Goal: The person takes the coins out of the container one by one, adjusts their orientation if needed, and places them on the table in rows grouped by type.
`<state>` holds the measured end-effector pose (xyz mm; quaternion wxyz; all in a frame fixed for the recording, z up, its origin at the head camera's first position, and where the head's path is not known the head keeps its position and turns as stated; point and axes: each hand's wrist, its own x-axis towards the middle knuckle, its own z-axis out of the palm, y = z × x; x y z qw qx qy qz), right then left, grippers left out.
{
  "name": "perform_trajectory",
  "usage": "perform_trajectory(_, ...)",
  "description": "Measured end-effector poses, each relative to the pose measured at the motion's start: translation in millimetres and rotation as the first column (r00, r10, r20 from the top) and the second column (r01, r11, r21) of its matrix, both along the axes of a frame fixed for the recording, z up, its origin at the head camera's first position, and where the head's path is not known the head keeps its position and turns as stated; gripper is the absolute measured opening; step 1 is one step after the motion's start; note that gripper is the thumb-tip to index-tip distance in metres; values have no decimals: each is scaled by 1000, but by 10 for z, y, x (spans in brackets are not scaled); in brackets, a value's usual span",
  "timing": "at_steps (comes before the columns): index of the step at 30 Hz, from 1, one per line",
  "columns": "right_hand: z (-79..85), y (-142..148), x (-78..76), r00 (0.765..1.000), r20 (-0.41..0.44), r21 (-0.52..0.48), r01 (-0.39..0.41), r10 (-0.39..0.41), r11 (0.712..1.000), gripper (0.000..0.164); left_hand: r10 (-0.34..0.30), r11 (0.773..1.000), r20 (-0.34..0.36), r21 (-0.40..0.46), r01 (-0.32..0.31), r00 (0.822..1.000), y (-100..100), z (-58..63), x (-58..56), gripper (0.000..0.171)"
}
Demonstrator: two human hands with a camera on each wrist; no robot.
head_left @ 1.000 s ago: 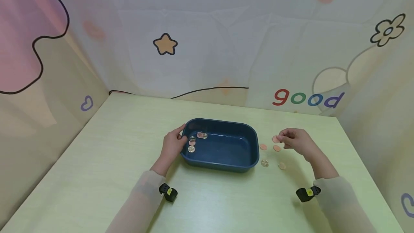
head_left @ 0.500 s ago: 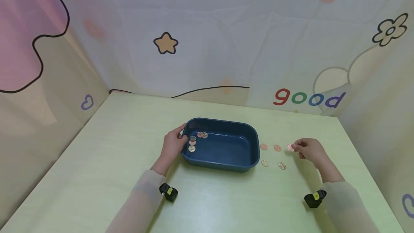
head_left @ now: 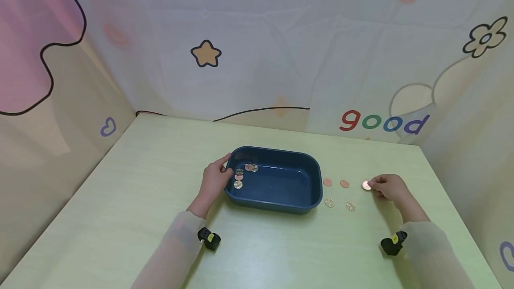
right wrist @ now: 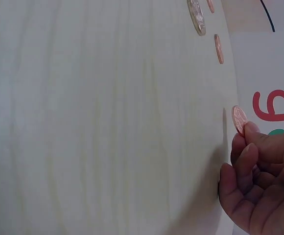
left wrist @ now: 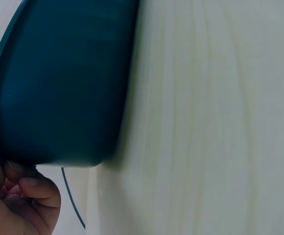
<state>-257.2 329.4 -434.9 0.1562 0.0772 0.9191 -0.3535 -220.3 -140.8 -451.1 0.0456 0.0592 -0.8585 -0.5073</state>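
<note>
A dark blue rectangular plastic basin (head_left: 277,206) stands mid-table. My left hand (head_left: 214,179) holds its left end, thumb over the rim and fingers outside; the left wrist view shows the curled fingers (left wrist: 39,188) under that rim. Inside the basin's left end lie several coins (head_left: 238,184), silvery and copper. To the right, my right hand (head_left: 389,187) pinches a copper coin (right wrist: 239,120) between thumb and fingertips, close over the table. Between it and the basin lie two copper coins (head_left: 344,184) and, nearer me, two silvery coins (head_left: 350,206).
The pale wood-grain table (head_left: 257,253) is bounded by a printed cloth (head_left: 257,57) at the back and both sides. Each sleeve carries a small black camera (head_left: 209,239) at the wrist.
My right hand has carried the copper coin to the right and toward me, to the right end of the copper row, and lowered it. My left hand and the basin have stayed put.
</note>
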Motion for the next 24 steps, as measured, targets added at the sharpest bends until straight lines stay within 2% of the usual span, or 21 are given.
perform_trajectory(10,-28,7,-31,1000,22,31,12,-13,999,30,-3,1000,-4,8,4,1000,-5,6,6,55)
perform_trajectory(14,-25,-7,-35,1000,5,49,7,-7,999,27,-4,1000,1,15,4,1000,-8,0,-3,55)
perform_trajectory(24,-18,-55,-56,1000,9,108,14,-15,994,27,18,1000,8,4,-18,1000,0,8,-10,54)
